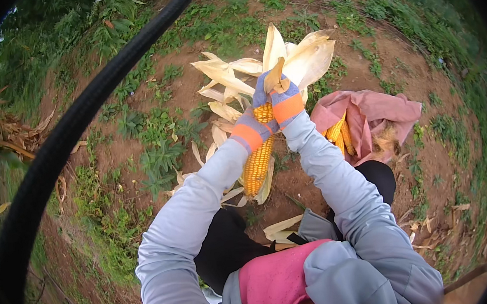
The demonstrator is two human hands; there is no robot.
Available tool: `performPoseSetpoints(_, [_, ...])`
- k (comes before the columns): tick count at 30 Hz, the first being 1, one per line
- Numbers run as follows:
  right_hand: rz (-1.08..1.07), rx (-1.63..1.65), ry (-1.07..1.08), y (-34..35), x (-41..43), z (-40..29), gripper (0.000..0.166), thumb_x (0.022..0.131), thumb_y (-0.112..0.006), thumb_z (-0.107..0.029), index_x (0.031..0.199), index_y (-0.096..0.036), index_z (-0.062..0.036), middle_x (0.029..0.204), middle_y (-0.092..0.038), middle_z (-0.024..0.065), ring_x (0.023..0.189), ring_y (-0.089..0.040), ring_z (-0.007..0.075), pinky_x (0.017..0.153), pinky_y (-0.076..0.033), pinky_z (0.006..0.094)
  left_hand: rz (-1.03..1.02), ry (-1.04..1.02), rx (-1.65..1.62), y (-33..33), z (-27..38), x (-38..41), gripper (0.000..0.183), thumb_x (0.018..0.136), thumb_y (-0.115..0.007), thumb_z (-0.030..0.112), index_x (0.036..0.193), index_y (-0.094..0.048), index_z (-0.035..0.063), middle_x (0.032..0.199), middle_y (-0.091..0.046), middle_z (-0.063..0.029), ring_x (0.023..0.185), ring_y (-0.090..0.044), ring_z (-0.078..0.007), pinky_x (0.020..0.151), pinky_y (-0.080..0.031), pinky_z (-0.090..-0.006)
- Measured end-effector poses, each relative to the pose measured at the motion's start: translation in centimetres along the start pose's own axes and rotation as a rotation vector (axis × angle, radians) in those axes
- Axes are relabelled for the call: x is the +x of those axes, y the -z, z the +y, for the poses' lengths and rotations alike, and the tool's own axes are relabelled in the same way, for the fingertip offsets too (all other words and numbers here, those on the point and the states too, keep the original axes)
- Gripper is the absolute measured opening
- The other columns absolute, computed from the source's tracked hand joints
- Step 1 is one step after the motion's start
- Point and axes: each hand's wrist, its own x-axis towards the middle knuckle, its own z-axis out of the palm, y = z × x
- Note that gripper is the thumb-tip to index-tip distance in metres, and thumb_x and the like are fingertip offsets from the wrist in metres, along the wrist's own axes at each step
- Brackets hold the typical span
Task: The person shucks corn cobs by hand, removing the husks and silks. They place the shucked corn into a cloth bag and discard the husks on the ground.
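An ear of yellow corn (259,166) is held above the ground in front of me, its lower end tilted toward my body. My left hand (253,127), in a grey knit glove with an orange band, is closed around its upper part. My right hand (286,99), gloved alike, grips the dry husk (276,78) at the ear's far end. Bare kernels show between the hands and below the left one. Pale peeled husk leaves (265,174) lie behind the ear's lower end. The fingers overlap, so part of the grip is hidden.
A pink cloth sack (380,106) lies open at the right, with husked corn ears (336,136) at its mouth. Loose dry husks (228,81) spread beyond and left of my hands. Brown soil carries green weeds (160,151). A black cable (100,84) crosses the left side, close to the camera.
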Motion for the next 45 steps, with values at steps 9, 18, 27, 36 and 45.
performPoseSetpoints(9, [-0.358,1.693,-0.198,4.0,2.6,-0.8,0.015,0.084,-0.03,-0.011,0.092,-0.042,-0.0095,0.062,-0.036,-0.0039,0.045,-0.031,0.007,0.042,-0.026,0.0214,-0.147,0.076,-0.678,0.6,1.8,2.0,0.047,0.069,-0.058,0.025,0.106,-0.043,0.0005,0.094,-0.056,-0.0097,0.086,-0.053,-0.0184,0.076,-0.042,-0.0278])
performPoseSetpoints(18, [-0.097,0.64,-0.406,4.2,3.6,-5.4,0.031,0.079,-0.052,-0.022,0.102,-0.046,-0.0021,0.068,-0.049,0.0003,0.054,-0.045,0.009,0.047,-0.036,0.0225,-0.204,0.213,-0.709,3.8,6.6,-0.5,0.033,0.081,-0.041,0.022,0.11,-0.042,0.0055,0.102,-0.053,-0.0086,0.098,-0.048,-0.0182,0.086,-0.037,-0.0288])
performPoseSetpoints(27, [-0.126,-0.695,0.07,-0.5,1.1,-3.2,0.07,0.059,-0.068,-0.01,0.12,-0.034,-0.0022,0.107,-0.047,0.0189,0.099,-0.047,0.0293,0.083,-0.039,0.0336,0.098,-0.177,0.22,-0.1,2.4,0.0,0.05,0.066,-0.063,0.026,0.111,-0.045,0.011,0.111,-0.049,-0.0148,0.102,-0.046,-0.0276,0.086,-0.036,-0.034])
performPoseSetpoints(36, [0.039,-0.223,0.001,0.3,0.8,0.0,0.014,0.083,-0.046,-0.013,0.094,-0.05,-0.0047,0.072,-0.053,0.0009,0.061,-0.047,0.0064,0.049,-0.037,0.0188,0.134,0.188,-0.301,-1.4,1.0,-0.1,0.057,0.061,-0.068,0.031,0.104,-0.047,0.0009,0.093,-0.058,-0.0154,0.085,-0.056,-0.0258,0.072,-0.043,-0.0304])
performPoseSetpoints(45, [0.025,1.275,-0.347,5.2,3.4,-3.3,0.026,0.089,-0.032,-0.031,0.085,-0.048,-0.0101,0.055,-0.031,-0.0055,0.044,-0.03,0.0086,0.041,-0.03,0.0219,0.098,0.292,-1.027,2.4,2.6,-0.5,0.039,0.076,-0.057,0.031,0.102,-0.05,0.0036,0.084,-0.057,-0.005,0.071,-0.055,-0.0146,0.062,-0.045,-0.0263])
